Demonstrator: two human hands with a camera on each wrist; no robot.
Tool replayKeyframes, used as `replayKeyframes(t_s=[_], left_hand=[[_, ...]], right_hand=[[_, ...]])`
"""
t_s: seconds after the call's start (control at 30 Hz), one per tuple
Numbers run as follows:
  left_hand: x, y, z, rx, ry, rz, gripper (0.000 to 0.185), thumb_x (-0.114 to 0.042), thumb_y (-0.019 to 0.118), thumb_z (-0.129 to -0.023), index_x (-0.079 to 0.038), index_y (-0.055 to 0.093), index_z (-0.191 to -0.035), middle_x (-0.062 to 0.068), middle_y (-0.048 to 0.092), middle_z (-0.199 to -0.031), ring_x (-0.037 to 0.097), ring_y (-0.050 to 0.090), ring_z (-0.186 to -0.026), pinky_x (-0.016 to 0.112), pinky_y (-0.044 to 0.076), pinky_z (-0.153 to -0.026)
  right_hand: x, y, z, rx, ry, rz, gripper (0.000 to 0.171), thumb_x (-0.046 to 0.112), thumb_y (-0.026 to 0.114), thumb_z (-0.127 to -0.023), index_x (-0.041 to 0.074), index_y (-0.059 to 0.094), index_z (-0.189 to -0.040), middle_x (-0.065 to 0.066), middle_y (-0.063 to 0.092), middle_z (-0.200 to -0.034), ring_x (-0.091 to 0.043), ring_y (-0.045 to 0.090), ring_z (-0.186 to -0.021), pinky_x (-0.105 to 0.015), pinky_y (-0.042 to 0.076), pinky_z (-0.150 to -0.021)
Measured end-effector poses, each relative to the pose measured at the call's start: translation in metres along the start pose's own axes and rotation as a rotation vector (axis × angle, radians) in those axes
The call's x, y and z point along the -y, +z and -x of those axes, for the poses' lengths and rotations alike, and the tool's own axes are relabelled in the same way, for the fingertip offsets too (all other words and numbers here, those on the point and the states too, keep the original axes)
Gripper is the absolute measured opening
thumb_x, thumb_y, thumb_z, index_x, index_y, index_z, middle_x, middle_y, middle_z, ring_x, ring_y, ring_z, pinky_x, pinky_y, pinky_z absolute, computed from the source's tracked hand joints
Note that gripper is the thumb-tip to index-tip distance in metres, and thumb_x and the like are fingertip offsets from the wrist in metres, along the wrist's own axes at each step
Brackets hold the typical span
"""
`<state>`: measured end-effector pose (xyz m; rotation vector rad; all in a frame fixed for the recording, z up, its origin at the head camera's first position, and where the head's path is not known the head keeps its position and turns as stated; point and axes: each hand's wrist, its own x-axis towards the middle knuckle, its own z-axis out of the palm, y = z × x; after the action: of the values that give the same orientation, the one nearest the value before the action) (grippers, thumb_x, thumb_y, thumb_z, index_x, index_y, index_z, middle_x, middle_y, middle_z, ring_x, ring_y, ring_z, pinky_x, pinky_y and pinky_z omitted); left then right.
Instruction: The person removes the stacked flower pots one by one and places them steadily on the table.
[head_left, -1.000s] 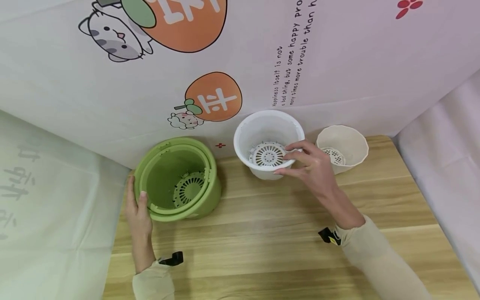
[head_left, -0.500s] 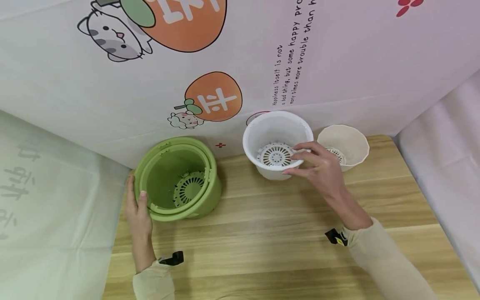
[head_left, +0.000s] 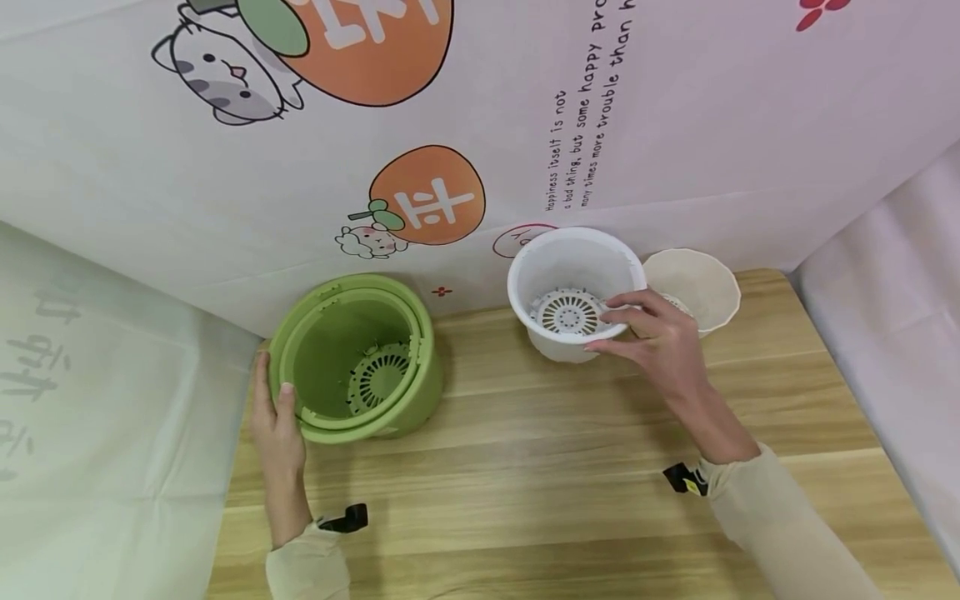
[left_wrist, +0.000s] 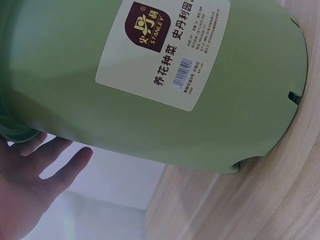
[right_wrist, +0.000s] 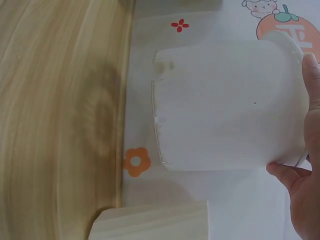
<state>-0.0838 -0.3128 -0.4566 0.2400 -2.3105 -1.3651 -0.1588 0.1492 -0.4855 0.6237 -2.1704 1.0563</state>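
A round green flowerpot (head_left: pixel 431 387) stands at the back left of the table, with a slotted green inner pot (head_left: pixel 315 367) nested in it. My left hand (head_left: pixel 277 437) holds its left rim, thumb over the edge and fingers along the outside. A label (left_wrist: pixel 165 50) shows on the pot's wall in the left wrist view. My right hand (head_left: pixel 667 346) pinches the right rim of a white flowerpot (head_left: pixel 562 348). That pot (right_wrist: pixel 225 107) hangs above the table, its shadow on the wood, and its base inside has a slotted white disc (head_left: pixel 570 312).
Behind the white pot and to its right stands a smaller cream pot (head_left: pixel 708 287) with a faceted rim, partly hidden by my right hand. The wooden table (head_left: pixel 480 500) ends at a printed cloth backdrop (head_left: pixel 712 125). A pale cloth (head_left: pixel 90 417) hangs on the left.
My right hand has carried the white flowerpot to the right, so more of the cream pot is covered. The left hand and the green flowerpot stay in place.
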Motion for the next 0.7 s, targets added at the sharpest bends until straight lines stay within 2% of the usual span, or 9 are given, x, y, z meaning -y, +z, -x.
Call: replayKeyframes(t_s=[0.27, 0.47, 0.7], left_hand=[[-0.002, 0.001, 0.0, -0.007, -0.002, -0.003, 0.052, -0.011, 0.04, -0.105, 0.002, 0.028, -0.154, 0.015, 0.026, -0.161, 0.034, 0.02, -0.149, 0.03, 0.014, -0.121], [0.0, 0.001, 0.0, -0.018, 0.013, -0.004, 0.051, -0.01, 0.04, -0.105, 0.001, 0.029, -0.153, 0.015, 0.028, -0.16, 0.035, 0.021, -0.148, 0.03, 0.015, -0.121], [0.035, -0.003, -0.007, -0.014, 0.024, -0.021, 0.05, -0.014, 0.039, -0.106, -0.007, 0.031, -0.155, 0.006, 0.029, -0.161, 0.027, 0.022, -0.149, 0.03, 0.015, -0.121]], right_hand=[[-0.007, 0.0, 0.009, -0.002, 0.022, 0.017, 0.053, 0.052, 0.076, -0.072, 0.0, 0.078, -0.081, -0.012, 0.072, -0.094, -0.028, 0.068, -0.088, -0.016, 0.044, -0.1], [-0.012, 0.002, 0.016, -0.006, 0.014, 0.049, 0.053, 0.051, 0.076, -0.071, 0.0, 0.078, -0.082, -0.012, 0.073, -0.095, -0.03, 0.068, -0.089, -0.021, 0.045, -0.101], [-0.017, 0.004, 0.023, -0.008, 0.039, 0.059, 0.056, 0.054, 0.073, -0.071, 0.0, 0.079, -0.082, -0.012, 0.073, -0.095, -0.031, 0.068, -0.089, -0.02, 0.043, -0.103]])
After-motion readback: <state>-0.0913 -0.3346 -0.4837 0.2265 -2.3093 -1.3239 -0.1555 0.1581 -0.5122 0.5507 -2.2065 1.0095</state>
